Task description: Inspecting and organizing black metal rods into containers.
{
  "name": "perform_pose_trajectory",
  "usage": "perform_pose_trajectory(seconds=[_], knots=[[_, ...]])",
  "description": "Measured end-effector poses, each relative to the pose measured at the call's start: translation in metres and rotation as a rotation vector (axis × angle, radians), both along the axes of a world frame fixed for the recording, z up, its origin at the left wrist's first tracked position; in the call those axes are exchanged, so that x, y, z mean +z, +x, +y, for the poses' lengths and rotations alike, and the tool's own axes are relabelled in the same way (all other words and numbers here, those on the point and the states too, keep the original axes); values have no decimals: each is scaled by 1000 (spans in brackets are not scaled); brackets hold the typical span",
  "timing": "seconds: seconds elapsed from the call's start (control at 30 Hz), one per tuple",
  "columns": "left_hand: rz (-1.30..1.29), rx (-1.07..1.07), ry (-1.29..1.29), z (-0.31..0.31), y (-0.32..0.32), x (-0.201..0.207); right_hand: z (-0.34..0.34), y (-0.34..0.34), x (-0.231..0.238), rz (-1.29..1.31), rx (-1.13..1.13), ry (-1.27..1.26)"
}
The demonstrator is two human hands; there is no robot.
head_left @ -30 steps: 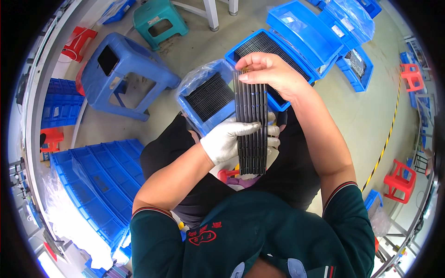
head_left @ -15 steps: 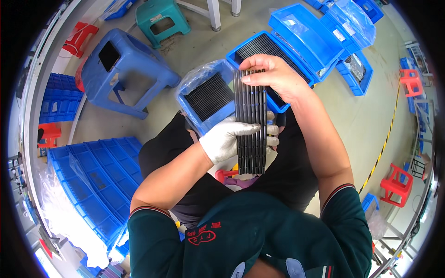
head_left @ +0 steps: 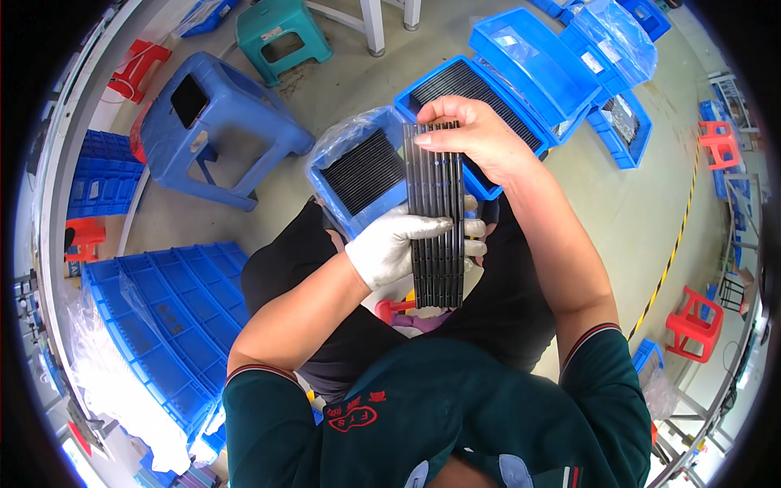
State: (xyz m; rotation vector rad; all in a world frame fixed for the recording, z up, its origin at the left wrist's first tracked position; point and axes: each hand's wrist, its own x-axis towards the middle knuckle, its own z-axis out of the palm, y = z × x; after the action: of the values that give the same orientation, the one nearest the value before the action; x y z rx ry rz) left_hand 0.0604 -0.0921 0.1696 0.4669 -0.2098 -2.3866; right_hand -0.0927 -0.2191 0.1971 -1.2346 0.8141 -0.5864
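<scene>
A bundle of long, narrow black strips [head_left: 436, 268] stands lengthwise over my lap, several strips side by side. My left hand [head_left: 390, 244], in a white glove, is wrapped round its middle, thumb on the front and fingertips showing past the right side. Bare, my right hand [head_left: 480, 137] pinches the bundle's far end between thumb and fingers. Just beyond, a blue bin lined with clear plastic [head_left: 319, 172] holds a packed block of similar black strips [head_left: 364, 172]. A second blue bin [head_left: 404, 103], partly hidden by my right hand, holds more rows of black strips [head_left: 464, 85].
Blue trays [head_left: 533, 61] are stacked at the far right. A blue stool [head_left: 215, 114] and a green stool [head_left: 281, 37] stand at the far left. Blue crates [head_left: 175, 317] rise close on my left. Red stools [head_left: 693, 324] and a yellow-black floor line [head_left: 674, 264] lie to the right.
Both hands keep their hold on the black strips. The bundle sits very slightly further left in view, as does most of the scene around it.
</scene>
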Motion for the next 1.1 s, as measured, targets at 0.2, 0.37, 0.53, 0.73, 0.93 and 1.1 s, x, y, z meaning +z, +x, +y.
perform_pose_trajectory(seconds=[0.2,0.37,0.53,0.73,0.93,1.1], knots=[[9,18,8,1,0,2,1,1,-1,10,2,-32],[26,53,35,-2,2,-4,-7,-10,2,40,-89,-28],[-29,98,42,-3,5,-7,-7,-13,0,69,27,10],[-54,95,62,-3,5,-9,-6,-8,-5,12,23,48],[-81,96,80,-5,6,-9,-5,-7,-4,49,-27,48],[-88,103,85,-6,7,-11,-4,-6,1,77,-7,38]])
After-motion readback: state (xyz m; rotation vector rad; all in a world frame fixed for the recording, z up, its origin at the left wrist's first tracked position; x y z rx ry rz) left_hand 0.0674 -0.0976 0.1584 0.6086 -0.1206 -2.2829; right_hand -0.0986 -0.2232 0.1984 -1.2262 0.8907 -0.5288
